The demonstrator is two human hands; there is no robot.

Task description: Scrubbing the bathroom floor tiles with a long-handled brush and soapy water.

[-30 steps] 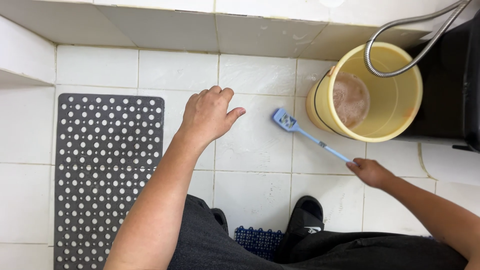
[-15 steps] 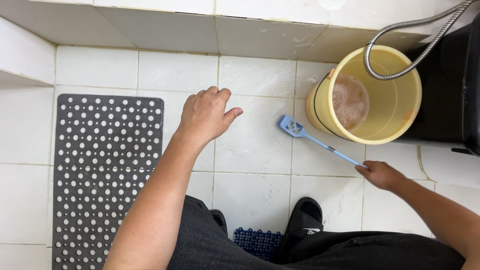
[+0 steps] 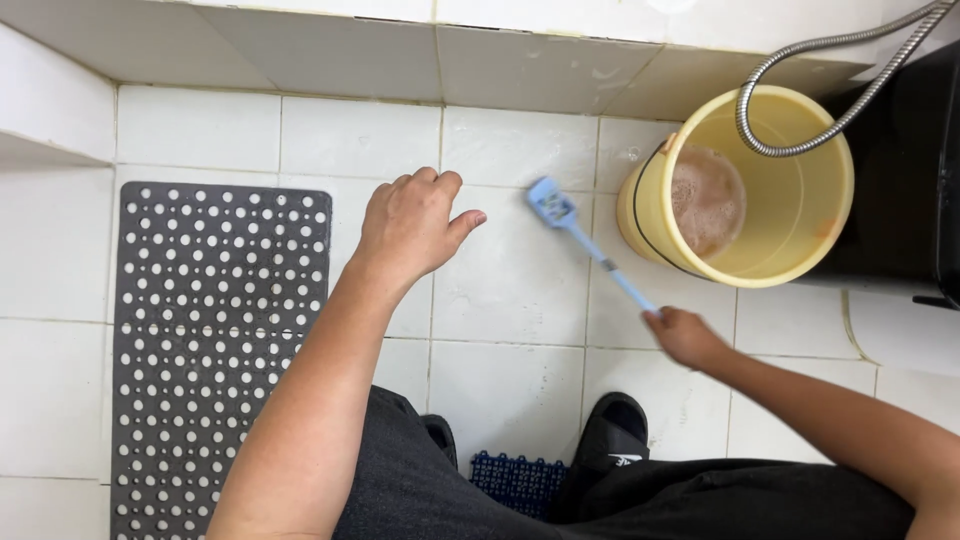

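Note:
My right hand (image 3: 685,335) grips the end of a light blue long-handled brush (image 3: 585,243). The brush head rests on the wet white floor tiles (image 3: 510,290), just left of a yellow bucket (image 3: 790,240). My left hand (image 3: 412,222) lies flat on the tiles with its fingers loosely spread and nothing in it, about a hand's width left of the brush head. Both forearms reach down from the bottom of the frame.
The bucket holds cloudy, soapy water, and a metal shower hose (image 3: 800,95) loops over its rim. A grey perforated rubber mat (image 3: 215,340) lies at the left. A black sandal (image 3: 610,440) and a blue plastic grid (image 3: 515,480) sit by my knees. A tiled wall (image 3: 400,50) runs along the top.
The brush head has slid left across the tile, away from the bucket, and my right hand has followed it leftward. My left hand has stayed pressed on the floor.

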